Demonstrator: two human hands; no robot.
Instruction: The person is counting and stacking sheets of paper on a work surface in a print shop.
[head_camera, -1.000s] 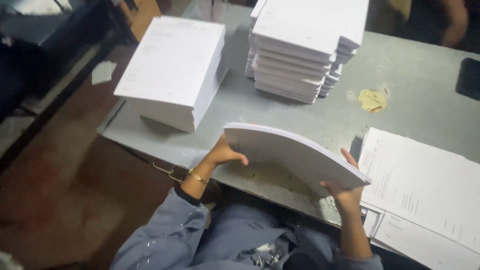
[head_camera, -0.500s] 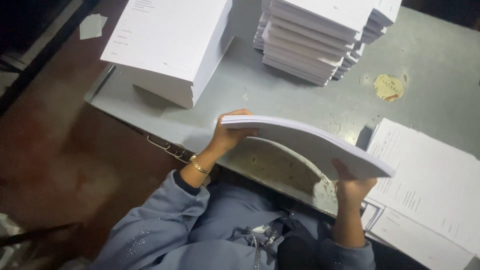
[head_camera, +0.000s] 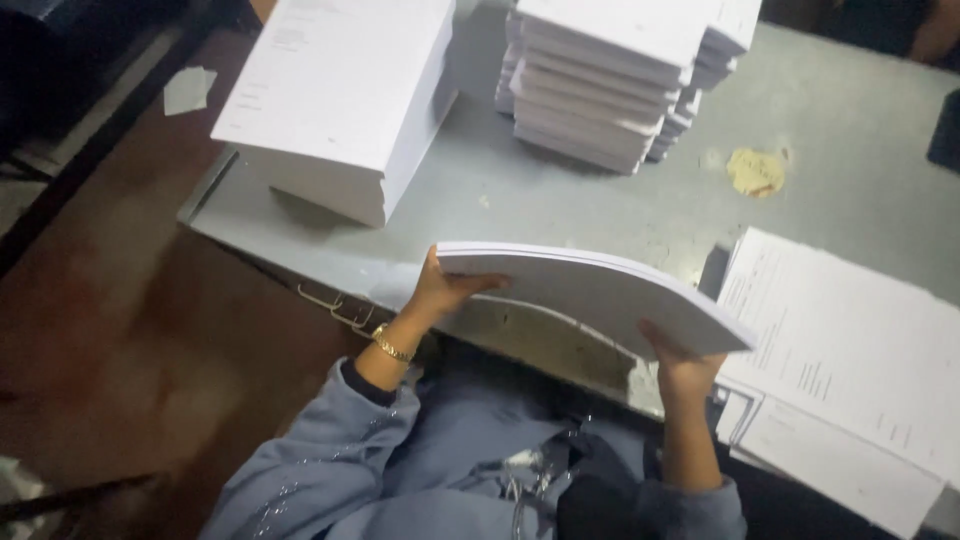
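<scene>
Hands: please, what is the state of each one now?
Left hand: closed, holding the curved white sheaf of paper.
Right hand: closed, holding the same sheaf.

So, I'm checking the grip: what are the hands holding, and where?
A bowed paper sheaf: left hand at its left end, right hand at its right end.

The bowed sheaf of paper (head_camera: 600, 295), gripped at its ends by the left hand (head_camera: 445, 292) and right hand (head_camera: 683, 367), spans the near edge of the grey table (head_camera: 560, 190). Beyond it lies an open strip of bare tabletop. A thick white stack (head_camera: 340, 100) closes the left, a staggered pile of bundles (head_camera: 610, 80) the middle back, and printed sheets (head_camera: 850, 340) the right. A yellowish scrap (head_camera: 755, 170) lies between.
</scene>
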